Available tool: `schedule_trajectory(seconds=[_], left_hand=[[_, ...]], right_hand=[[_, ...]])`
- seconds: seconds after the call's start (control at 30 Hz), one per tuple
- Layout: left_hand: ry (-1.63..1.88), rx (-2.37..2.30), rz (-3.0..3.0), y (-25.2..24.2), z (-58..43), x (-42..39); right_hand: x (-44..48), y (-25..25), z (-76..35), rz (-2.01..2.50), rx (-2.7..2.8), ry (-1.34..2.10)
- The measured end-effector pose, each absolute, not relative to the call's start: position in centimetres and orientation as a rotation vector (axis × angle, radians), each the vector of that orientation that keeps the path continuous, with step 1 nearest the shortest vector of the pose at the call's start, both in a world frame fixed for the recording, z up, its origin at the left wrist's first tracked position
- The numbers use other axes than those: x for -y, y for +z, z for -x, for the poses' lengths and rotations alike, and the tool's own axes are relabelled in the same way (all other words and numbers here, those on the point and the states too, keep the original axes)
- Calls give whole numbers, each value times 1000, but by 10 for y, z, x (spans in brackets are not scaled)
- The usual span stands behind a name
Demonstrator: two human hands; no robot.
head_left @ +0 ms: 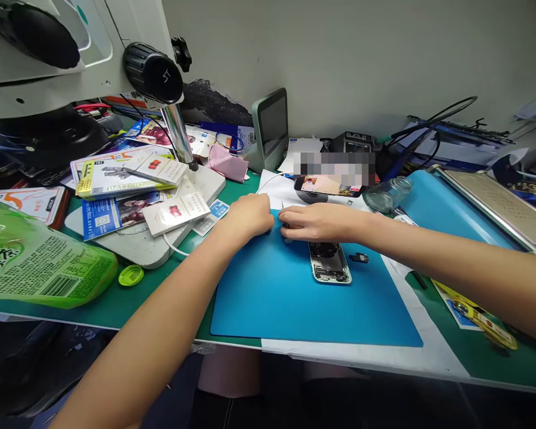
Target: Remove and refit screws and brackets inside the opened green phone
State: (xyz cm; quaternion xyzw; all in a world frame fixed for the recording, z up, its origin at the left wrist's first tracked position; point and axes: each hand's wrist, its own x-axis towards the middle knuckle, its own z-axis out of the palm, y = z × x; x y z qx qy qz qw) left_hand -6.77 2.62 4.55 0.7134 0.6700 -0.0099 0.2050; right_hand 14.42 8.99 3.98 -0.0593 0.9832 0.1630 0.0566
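An opened phone [329, 263] lies face down on the blue mat [295, 304], its insides showing. My right hand [315, 222] rests over the phone's far end, fingers curled down onto it. My left hand [249, 215] is closed just to the left, fingertips meeting the right hand's at the mat's far edge. What the fingers pinch is too small to make out. A small dark part [360, 257] lies on the mat right of the phone.
A microscope [71, 53] with its white base [138, 244] stands at the left, covered with battery boxes [116, 179]. A green packet [36, 262] and green cap [131, 274] lie at the left. A second phone [328, 186], glass jar [388, 193] and small monitor [271, 128] stand behind.
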Motion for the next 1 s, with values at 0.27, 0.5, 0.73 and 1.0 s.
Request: schedule_trajectory(seconds=[0.27, 0.5, 0.73, 1.0], left_hand=[[-39, -1874, -1985, 47, 65, -25], [8, -1932, -1991, 47, 59, -20], [19, -2017, -2025, 53, 47, -11], [-58, -1915, -2193, 56, 35, 3]], right_hand=[[-95, 37, -137, 164, -2968, 619], [-94, 25, -136, 58, -3053, 631], [-75, 50, -170, -242, -3164, 602], [-50, 68, -290, -1135, -3029, 410]])
